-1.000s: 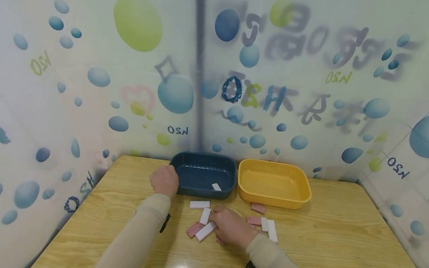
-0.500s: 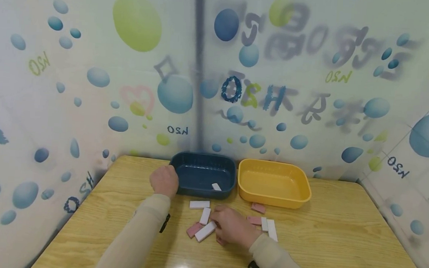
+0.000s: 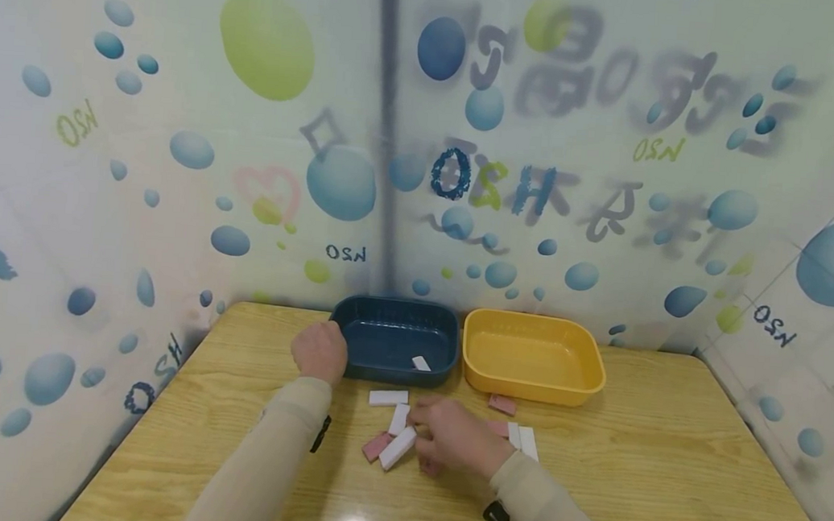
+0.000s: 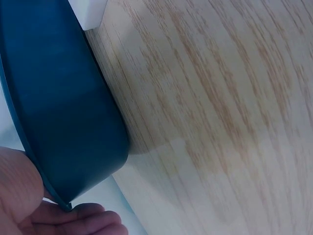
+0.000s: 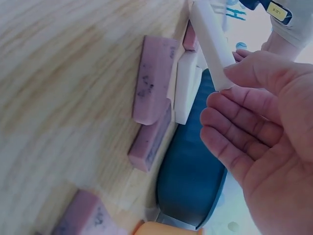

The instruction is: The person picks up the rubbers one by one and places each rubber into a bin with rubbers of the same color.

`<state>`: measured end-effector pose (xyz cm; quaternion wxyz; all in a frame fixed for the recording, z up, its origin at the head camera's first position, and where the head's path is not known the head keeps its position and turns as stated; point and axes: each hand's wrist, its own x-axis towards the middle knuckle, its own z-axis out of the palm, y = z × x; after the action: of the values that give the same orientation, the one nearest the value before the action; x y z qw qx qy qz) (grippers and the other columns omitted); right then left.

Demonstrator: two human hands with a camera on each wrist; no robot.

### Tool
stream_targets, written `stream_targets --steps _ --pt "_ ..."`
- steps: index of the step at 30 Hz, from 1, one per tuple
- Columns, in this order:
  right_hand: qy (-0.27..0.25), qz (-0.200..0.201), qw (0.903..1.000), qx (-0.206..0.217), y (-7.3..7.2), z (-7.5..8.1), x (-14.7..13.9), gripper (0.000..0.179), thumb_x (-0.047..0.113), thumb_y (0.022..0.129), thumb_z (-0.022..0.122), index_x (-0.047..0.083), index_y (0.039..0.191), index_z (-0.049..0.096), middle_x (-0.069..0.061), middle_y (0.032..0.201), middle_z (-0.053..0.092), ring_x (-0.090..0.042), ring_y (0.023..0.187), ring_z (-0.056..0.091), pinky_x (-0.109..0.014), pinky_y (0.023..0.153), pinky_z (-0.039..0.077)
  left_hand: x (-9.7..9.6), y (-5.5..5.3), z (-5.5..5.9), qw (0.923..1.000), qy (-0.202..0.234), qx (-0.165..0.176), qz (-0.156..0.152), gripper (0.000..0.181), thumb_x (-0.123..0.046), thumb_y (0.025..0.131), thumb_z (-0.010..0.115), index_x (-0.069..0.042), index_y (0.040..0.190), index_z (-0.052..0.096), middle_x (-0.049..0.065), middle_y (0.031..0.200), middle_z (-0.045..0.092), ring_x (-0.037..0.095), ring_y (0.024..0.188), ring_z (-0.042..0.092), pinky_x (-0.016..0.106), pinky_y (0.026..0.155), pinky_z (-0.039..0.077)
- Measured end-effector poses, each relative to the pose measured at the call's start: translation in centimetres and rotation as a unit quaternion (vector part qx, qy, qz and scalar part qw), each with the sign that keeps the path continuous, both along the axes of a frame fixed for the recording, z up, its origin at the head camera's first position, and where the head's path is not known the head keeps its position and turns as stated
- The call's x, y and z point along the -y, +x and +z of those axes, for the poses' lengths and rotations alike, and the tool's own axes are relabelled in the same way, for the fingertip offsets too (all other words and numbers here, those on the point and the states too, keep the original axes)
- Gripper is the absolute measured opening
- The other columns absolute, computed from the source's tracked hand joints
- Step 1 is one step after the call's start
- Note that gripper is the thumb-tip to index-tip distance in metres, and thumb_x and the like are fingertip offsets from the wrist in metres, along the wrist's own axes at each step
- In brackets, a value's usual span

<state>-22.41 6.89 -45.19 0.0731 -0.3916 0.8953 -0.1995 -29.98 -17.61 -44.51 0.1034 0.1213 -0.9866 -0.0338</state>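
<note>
In the head view my left hand (image 3: 319,350) is at the left end of a dark blue plastic basket (image 3: 385,341); in the left wrist view its thumb and fingers grip the basket's rim. Between thumb and forefinger, my right hand (image 5: 274,107) pinches one end of a white eraser (image 5: 211,44), which is tilted up off the table. Pink erasers (image 5: 154,78) with dark smudges lie beneath that hand, and another pink eraser (image 3: 377,446) is left of the held one. Two white erasers (image 3: 388,398) lie in front of the basket. A small white eraser (image 3: 420,363) is inside it.
A yellow basket (image 3: 532,353) stands right of the blue one, near the back wall. Before it lie a pink eraser (image 3: 502,404) and, to the right of my right hand, white erasers (image 3: 528,443) beside a pink one. Wooden table (image 3: 664,471) extends to both sides.
My right hand has shifted slightly right, and the white eraser it pinches has lifted and turned a little at the pinched end. The left hand stays on the blue basket.
</note>
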Motion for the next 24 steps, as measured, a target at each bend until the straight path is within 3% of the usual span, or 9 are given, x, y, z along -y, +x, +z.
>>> stream_targets --steps 3,11,17,24 --pt "0.001 0.007 0.9999 -0.014 -0.1 0.2 -0.1 0.026 0.011 0.087 0.073 0.009 0.113 0.075 0.001 0.110 0.066 -0.005 0.092 0.057 -0.025 0.088 0.055 0.0 0.0 0.1 1.0000 0.005 0.003 -0.001 0.042 -0.009 0.103 0.053 -0.006 0.062 0.060 0.007 0.055 0.056 0.018 0.047 0.055 0.032 0.041 0.043" --pt "-0.022 0.028 0.9976 -0.059 -0.1 1.0 -0.4 0.023 0.009 0.089 0.072 0.005 0.111 0.076 -0.003 0.106 0.067 -0.010 0.091 0.059 -0.027 0.086 0.054 -0.1 0.1 0.2 1.0000 0.008 -0.004 -0.001 0.042 -0.009 0.103 0.052 -0.006 0.062 0.060 0.008 0.055 0.057 0.018 0.047 0.055 0.032 0.042 0.043" --pt "-0.046 0.018 0.9955 -0.081 -0.3 1.3 -0.8 0.022 0.011 0.091 0.072 0.004 0.112 0.075 -0.003 0.104 0.066 -0.013 0.090 0.060 -0.026 0.081 0.054 0.0 0.0 -0.1 0.9999 -0.006 -0.010 -0.004 0.041 -0.008 0.102 0.053 -0.005 0.063 0.063 0.009 0.055 0.058 0.019 0.046 0.056 0.033 0.041 0.044" --pt "-0.065 -0.004 0.9917 -0.111 -0.9 1.7 -1.2 0.019 0.010 0.090 0.073 0.004 0.108 0.075 -0.004 0.104 0.067 -0.016 0.093 0.060 -0.029 0.083 0.057 -0.1 0.0 -0.1 0.9998 -0.006 -0.017 -0.004 0.041 -0.008 0.102 0.054 -0.005 0.063 0.063 0.010 0.055 0.058 0.018 0.045 0.054 0.032 0.040 0.042"
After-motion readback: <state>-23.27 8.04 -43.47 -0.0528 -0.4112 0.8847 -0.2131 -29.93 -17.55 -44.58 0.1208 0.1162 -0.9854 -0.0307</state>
